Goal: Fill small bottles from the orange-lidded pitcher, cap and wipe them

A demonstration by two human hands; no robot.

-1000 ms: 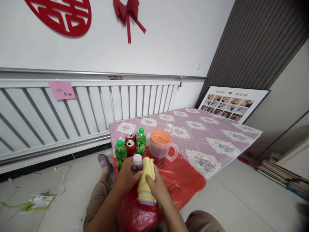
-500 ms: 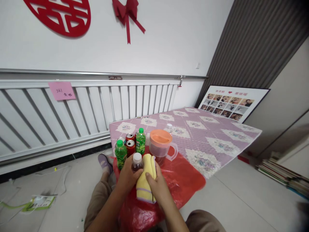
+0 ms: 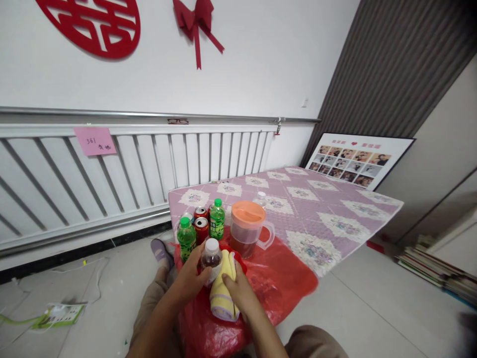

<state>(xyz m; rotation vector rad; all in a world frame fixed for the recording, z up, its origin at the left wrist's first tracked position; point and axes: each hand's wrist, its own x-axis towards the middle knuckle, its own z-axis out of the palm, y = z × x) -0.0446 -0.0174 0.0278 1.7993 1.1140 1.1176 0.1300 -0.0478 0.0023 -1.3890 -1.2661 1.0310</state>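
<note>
My left hand (image 3: 194, 272) is wrapped round a clear plastic bottle (image 3: 211, 257) with a white cap and dark liquid inside, standing upright. Just right of it, my right hand (image 3: 240, 287) grips a folded yellow towel (image 3: 220, 299) with purple edging, which leans close against the bottle. A red object, partly hidden, shows behind the towel. Beyond my hands stands a clear plastic pitcher (image 3: 240, 237) with an orange lid and some dark liquid. A green-capped bottle (image 3: 187, 237) is beside my left hand, and another green bottle (image 3: 216, 221) stands farther back.
Several red drink cans (image 3: 201, 228) cluster between the green bottles. Red plastic sheeting (image 3: 283, 278) covers the table's near end, over a purple floral cloth (image 3: 305, 193). A small clear bottle (image 3: 261, 199) stands behind the pitcher. A radiator (image 3: 149, 169) lines the wall; a power strip (image 3: 59, 315) lies on the floor.
The towel's top has dropped slightly and its lower end has tilted toward me. More of the white-capped bottle shows as my left hand's grip has loosened a little. A red object now shows behind the towel.
</note>
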